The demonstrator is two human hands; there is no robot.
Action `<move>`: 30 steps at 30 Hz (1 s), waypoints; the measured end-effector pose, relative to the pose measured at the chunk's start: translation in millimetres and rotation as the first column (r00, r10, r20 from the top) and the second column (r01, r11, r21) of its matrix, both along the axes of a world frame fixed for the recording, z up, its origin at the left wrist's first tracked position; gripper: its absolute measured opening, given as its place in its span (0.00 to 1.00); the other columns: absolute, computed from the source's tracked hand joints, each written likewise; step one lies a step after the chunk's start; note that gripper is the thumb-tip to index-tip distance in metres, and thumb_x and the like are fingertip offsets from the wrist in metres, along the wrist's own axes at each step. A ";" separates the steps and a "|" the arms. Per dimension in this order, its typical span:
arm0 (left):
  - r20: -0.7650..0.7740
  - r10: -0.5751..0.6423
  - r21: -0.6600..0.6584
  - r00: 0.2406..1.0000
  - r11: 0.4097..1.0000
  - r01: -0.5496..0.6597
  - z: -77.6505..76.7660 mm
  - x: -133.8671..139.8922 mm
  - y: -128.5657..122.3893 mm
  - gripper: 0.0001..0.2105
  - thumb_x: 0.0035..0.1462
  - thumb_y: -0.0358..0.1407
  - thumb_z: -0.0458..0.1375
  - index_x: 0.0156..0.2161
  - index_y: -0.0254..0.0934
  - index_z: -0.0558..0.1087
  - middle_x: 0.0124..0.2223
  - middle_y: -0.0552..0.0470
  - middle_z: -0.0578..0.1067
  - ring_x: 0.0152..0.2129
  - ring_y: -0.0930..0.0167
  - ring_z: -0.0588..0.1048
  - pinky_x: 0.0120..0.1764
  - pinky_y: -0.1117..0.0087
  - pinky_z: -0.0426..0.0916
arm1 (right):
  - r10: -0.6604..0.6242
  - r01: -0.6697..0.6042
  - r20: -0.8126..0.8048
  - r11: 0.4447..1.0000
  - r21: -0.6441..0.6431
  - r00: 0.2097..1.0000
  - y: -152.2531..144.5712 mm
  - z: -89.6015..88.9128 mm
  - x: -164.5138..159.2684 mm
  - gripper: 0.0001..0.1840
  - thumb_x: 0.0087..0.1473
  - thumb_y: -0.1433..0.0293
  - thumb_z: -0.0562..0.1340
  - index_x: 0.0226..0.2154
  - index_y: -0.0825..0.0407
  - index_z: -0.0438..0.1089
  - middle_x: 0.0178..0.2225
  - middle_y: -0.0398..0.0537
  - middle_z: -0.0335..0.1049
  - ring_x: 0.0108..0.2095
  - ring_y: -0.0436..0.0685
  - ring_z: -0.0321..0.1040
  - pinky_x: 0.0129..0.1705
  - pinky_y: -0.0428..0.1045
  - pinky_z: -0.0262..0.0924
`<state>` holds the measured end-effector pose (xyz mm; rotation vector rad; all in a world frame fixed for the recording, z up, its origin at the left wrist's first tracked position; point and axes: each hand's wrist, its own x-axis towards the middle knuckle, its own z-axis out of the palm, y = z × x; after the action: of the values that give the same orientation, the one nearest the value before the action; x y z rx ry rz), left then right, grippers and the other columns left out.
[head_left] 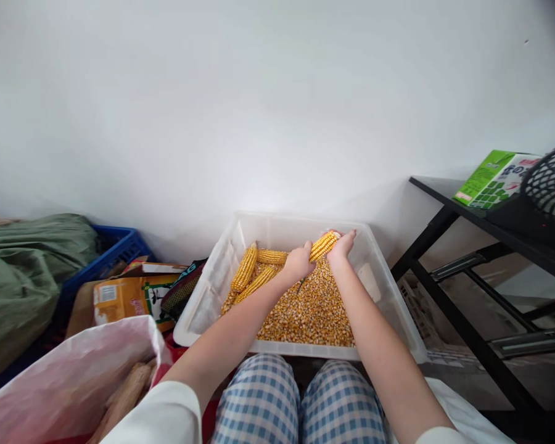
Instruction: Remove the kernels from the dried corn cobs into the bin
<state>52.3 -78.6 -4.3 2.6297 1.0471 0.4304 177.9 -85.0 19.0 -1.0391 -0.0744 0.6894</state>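
Corn cob (pixel 324 245) held tilted over the far part of a clear plastic tub (pixel 305 351), right end higher. Left hand (pixel 299 262) has the lower end, fingers curled round it; right hand (pixel 343 245) has the upper end, fingers bent around the cob — tips partly hidden, so can't tell the exact pinch. Two-ended hold probably stops the cob rolling; over the tub, anything loose should drop onto the kernels (pixel 314 308) below. Other cobs (pixel 245 268) bunched at the tub's left, presumably handy for the left hand. Tub sits just past the knees (pixel 263 382), likely for easy reach — open sack (pixel 74 376) near left forearm, contents unclear.
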 end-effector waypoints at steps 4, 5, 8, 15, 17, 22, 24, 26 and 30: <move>0.051 0.021 -0.002 0.998 1.000 -0.021 2.8 0.9 -0.1 0.16 0.46 0.33 0.53 0.43 0.38 0.60 0.36 0.45 0.73 0.33 0.64 0.73 0.34 0.69 0.64 | -0.005 0.005 0.051 1.000 0.002 0.999 -1.7 6.9 -0.6 0.31 0.54 0.49 0.35 0.23 0.53 0.59 0.17 0.48 0.65 0.18 0.53 0.65 0.24 0.49 0.63; 0.062 0.009 -0.032 0.998 0.999 -0.007 3.4 1.3 -1.0 0.16 0.46 0.33 0.54 0.43 0.38 0.60 0.35 0.46 0.73 0.32 0.64 0.73 0.33 0.70 0.64 | 0.000 0.000 0.076 1.000 -0.004 0.997 -2.0 6.4 1.4 0.31 0.54 0.50 0.34 0.22 0.52 0.59 0.16 0.47 0.64 0.17 0.53 0.64 0.24 0.49 0.62; 0.158 -0.035 -0.152 0.987 0.987 0.059 3.0 3.5 -5.2 0.15 0.46 0.34 0.55 0.41 0.37 0.61 0.32 0.48 0.73 0.29 0.66 0.73 0.32 0.72 0.63 | -0.058 0.065 0.216 0.998 -0.023 0.975 -2.2 1.1 9.5 0.32 0.54 0.50 0.33 0.20 0.52 0.59 0.15 0.46 0.62 0.17 0.52 0.62 0.22 0.48 0.61; 0.390 -0.032 -0.328 0.920 0.929 0.171 -3.9 4.2 1.1 0.16 0.42 0.32 0.57 0.40 0.35 0.64 0.33 0.50 0.74 0.26 0.70 0.72 0.29 0.74 0.64 | -0.120 0.137 0.341 0.990 -0.028 0.932 -1.2 -2.6 18.6 0.29 0.56 0.55 0.39 0.19 0.53 0.61 0.17 0.45 0.62 0.19 0.49 0.60 0.23 0.44 0.57; 0.384 -0.007 -0.390 0.923 0.905 0.169 -4.1 2.3 7.0 0.17 0.42 0.32 0.57 0.41 0.35 0.64 0.34 0.50 0.74 0.25 0.71 0.72 0.28 0.74 0.64 | 0.024 -0.015 0.202 0.999 -0.048 0.979 -3.5 1.4 18.5 0.29 0.56 0.54 0.38 0.21 0.54 0.62 0.18 0.44 0.62 0.18 0.49 0.59 0.21 0.44 0.55; 0.258 0.134 -0.216 0.957 0.973 -0.078 0.4 -2.6 14.1 0.17 0.44 0.37 0.57 0.42 0.37 0.64 0.35 0.46 0.74 0.32 0.64 0.73 0.33 0.70 0.65 | 0.334 -0.333 0.020 0.942 -0.029 0.942 -7.7 9.1 9.9 0.32 0.53 0.47 0.38 0.28 0.53 0.63 0.21 0.46 0.65 0.20 0.52 0.63 0.22 0.46 0.57; 0.169 0.194 -0.111 0.966 0.978 -0.177 3.0 -3.1 11.6 0.17 0.47 0.38 0.56 0.44 0.38 0.63 0.35 0.45 0.74 0.34 0.62 0.73 0.35 0.68 0.65 | 0.335 -0.334 -0.013 0.942 0.031 0.942 -5.6 8.4 0.7 0.30 0.52 0.47 0.38 0.29 0.52 0.62 0.22 0.45 0.67 0.23 0.52 0.65 0.24 0.47 0.59; 0.095 0.213 -0.036 0.972 0.977 -0.210 4.8 -1.6 6.4 0.17 0.49 0.36 0.53 0.46 0.38 0.62 0.36 0.44 0.74 0.34 0.63 0.73 0.37 0.68 0.65 | 0.317 -0.312 -0.046 0.945 0.094 0.947 -2.4 5.8 -9.7 0.29 0.52 0.47 0.37 0.30 0.51 0.60 0.23 0.45 0.67 0.24 0.53 0.66 0.27 0.49 0.61; 0.051 0.129 -0.002 0.990 0.992 -0.129 4.2 6.2 -6.7 0.17 0.51 0.35 0.50 0.47 0.35 0.60 0.36 0.41 0.74 0.32 0.63 0.74 0.36 0.68 0.65 | 0.135 -0.129 -0.066 0.988 0.088 0.989 1.2 -0.5 -21.9 0.30 0.51 0.45 0.35 0.27 0.51 0.57 0.18 0.44 0.62 0.20 0.53 0.64 0.27 0.51 0.63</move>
<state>58.5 -85.2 -0.1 2.5467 1.2053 0.5229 156.0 -83.8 18.6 -0.9337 -0.1095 0.8372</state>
